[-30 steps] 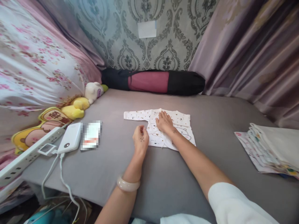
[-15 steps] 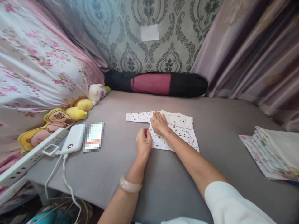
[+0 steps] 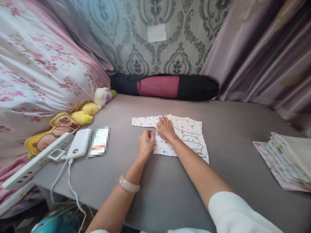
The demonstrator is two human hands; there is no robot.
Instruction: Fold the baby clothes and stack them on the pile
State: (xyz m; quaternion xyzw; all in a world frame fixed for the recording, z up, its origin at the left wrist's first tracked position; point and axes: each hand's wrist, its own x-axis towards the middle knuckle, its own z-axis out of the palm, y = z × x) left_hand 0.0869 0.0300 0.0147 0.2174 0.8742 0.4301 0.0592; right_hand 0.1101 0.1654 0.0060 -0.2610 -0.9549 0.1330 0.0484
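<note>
A small white baby shirt (image 3: 191, 126) with a printed animal face lies on the bed, one sleeve stretched out to the left and the right side folded in a straight edge. Flat across its upper middle rests my right hand (image 3: 166, 128), fingers extended and pressing the cloth. My left hand (image 3: 147, 142), with a pale bangle (image 3: 129, 184) on the wrist, is closed at the shirt's left side below the sleeve. Its fingertips pinch the side edge there, though the fingers partly hide the grip.
Folded clothes (image 3: 289, 161) are stacked at the right. On the left lie a pixelated phone-shaped item (image 3: 99, 142), a white power bank (image 3: 79, 144), a power strip (image 3: 36, 161) and plush toys (image 3: 85, 113). A black and pink roll bag (image 3: 157, 86) lies along the wall.
My left hand has shifted slightly left, and the shirt's lower left edge has spread left with it. My right hand stays flat on the shirt.
</note>
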